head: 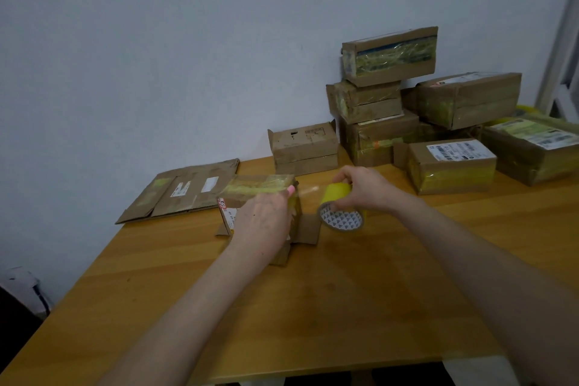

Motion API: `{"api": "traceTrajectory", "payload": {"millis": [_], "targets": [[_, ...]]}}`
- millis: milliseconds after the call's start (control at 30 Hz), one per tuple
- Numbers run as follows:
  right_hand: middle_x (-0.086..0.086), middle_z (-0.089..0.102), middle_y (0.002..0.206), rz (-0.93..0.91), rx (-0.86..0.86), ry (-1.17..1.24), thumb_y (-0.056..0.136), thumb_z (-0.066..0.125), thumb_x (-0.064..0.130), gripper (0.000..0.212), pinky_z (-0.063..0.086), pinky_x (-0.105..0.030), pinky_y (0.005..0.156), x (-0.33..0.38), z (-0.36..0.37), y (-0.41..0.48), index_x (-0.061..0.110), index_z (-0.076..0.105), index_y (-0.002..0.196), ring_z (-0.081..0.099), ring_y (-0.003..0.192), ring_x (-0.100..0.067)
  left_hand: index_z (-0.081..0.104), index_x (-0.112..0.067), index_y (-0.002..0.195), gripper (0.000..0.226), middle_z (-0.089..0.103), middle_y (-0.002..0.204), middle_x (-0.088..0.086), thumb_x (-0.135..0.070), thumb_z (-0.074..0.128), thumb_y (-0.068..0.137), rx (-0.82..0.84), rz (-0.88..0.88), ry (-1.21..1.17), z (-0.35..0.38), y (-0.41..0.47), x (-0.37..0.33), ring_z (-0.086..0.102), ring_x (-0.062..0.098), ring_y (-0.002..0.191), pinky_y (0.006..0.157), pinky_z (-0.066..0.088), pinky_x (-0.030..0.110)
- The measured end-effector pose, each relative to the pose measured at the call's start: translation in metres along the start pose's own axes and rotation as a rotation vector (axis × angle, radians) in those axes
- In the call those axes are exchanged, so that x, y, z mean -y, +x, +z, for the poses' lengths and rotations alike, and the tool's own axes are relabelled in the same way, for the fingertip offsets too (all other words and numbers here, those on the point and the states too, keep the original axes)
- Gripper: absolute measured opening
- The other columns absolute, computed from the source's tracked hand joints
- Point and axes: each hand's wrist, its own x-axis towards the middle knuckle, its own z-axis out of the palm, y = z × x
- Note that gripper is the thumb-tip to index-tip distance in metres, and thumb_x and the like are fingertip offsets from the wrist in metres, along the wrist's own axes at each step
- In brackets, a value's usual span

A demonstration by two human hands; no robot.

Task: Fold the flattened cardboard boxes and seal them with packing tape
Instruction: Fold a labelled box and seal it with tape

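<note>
- While the left hand point(263, 219) presses flat, grip released, on the cardboard box point(260, 186) mid worktop point(313, 307), the right hand point(363, 186) clasps the tape roll point(340, 210).
- Flattened cardboard point(178, 189) hugs the far-left edge; sealed boxes point(451, 163) crowd the far right.

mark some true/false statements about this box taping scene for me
1. The right hand holds the tape roll. True.
2. The left hand is lifted clear of the small box. False: it rests on that box.
3. A flattened cardboard lies on the table at the far left, by the wall. True.
4. The taped boxes are piled at the table's left side. False: they are piled at the far right, against the wall.
5. A strip of tape runs from the tape roll to the small box. True.
</note>
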Motion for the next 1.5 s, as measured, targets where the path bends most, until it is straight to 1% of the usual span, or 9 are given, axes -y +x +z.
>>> {"api": "traceTrajectory", "payload": {"millis": [100,267,433,567,800,967,1167,1300,1500], "targets": [[0.001,0.052,0.122,0.031,0.013,-0.01,0.067,0.082,0.038,0.062,0.053,-0.037,0.085,0.0,-0.001,0.0,0.027,0.053,0.12,0.051,0.106,-0.017,0.031,-0.026,0.146,0.049,0.058,0.081,0.0,-0.019,0.044,0.1,0.012,-0.001,-0.001,0.001,-0.002,0.0,0.06,0.011,0.066,0.062,0.058,0.028],[0.002,0.053,0.12,0.019,-0.002,-0.02,0.069,0.081,0.037,0.058,0.048,-0.027,0.078,-0.002,-0.001,-0.004,0.026,0.055,0.12,0.049,0.103,-0.013,0.029,-0.026,0.147,0.05,0.058,0.079,0.001,-0.019,0.045,0.1,0.05,-0.011,0.077,0.0,-0.001,-0.001,0.058,0.011,0.063,0.06,0.057,0.027],[0.003,0.052,0.118,0.008,0.003,-0.027,0.072,0.08,0.035,0.055,0.048,-0.025,0.075,-0.001,0.0,-0.005,0.026,0.054,0.12,0.048,0.102,-0.013,0.024,-0.028,0.149,0.053,0.05,0.073,0.001,-0.022,0.045,0.101,0.115,-0.024,0.213,-0.005,0.005,-0.006,0.054,0.012,0.063,0.064,0.056,0.027],[0.004,0.049,0.117,-0.006,0.012,-0.049,0.074,0.077,0.036,0.052,0.052,-0.031,0.079,0.001,0.0,-0.005,0.031,0.053,0.12,0.047,0.103,-0.014,0.039,-0.024,0.14,0.042,0.041,0.071,0.0,-0.021,0.047,0.099,0.116,-0.007,0.228,-0.012,0.006,-0.013,0.051,0.015,0.066,0.062,0.05,0.029],[0.0,0.049,0.125,-0.028,0.034,-0.075,0.076,0.075,0.039,0.049,0.053,-0.041,0.088,0.001,0.0,-0.007,0.039,0.055,0.121,0.049,0.111,-0.019,0.052,-0.013,0.122,0.025,0.051,0.085,0.004,-0.016,0.05,0.098,0.093,0.006,0.251,-0.017,0.008,-0.025,0.053,0.019,0.079,0.065,0.047,0.029],[-0.001,0.05,0.125,-0.04,0.039,-0.064,0.077,0.073,0.038,0.049,0.055,-0.037,0.085,0.002,-0.001,-0.011,0.036,0.055,0.123,0.052,0.106,-0.018,0.053,-0.012,0.114,0.017,0.036,0.069,0.001,-0.017,0.046,0.1,0.075,0.015,0.225,-0.018,0.008,-0.029,0.05,0.019,0.077,0.067,0.048,0.029],[0.002,0.05,0.123,-0.007,-0.012,-0.078,0.075,0.076,0.039,0.055,0.052,-0.038,0.089,0.001,-0.003,-0.015,0.032,0.052,0.123,0.049,0.109,-0.017,0.054,-0.014,0.12,0.026,0.053,0.086,0.003,-0.028,0.04,0.103,0.055,-0.008,0.148,-0.014,0.004,-0.022,0.059,0.018,0.083,0.077,0.055,0.032],[0.001,0.053,0.119,0.023,-0.03,-0.095,0.072,0.078,0.042,0.06,0.053,-0.035,0.086,0.0,-0.004,-0.014,0.026,0.051,0.123,0.05,0.106,-0.016,0.043,-0.021,0.138,0.037,0.048,0.072,-0.001,-0.029,0.037,0.103,0.078,-0.016,0.168,-0.01,-0.003,-0.016,0.059,0.013,0.071,0.071,0.057,0.03],[0.004,0.054,0.114,0.008,-0.016,-0.107,0.072,0.078,0.041,0.056,0.053,-0.036,0.086,0.006,-0.004,-0.015,0.025,0.052,0.119,0.051,0.102,-0.015,0.045,-0.022,0.137,0.035,0.042,0.071,-0.002,-0.022,0.037,0.103,0.076,0.014,0.205,-0.012,-0.001,-0.017,0.052,0.016,0.07,0.066,0.053,0.028]]}}
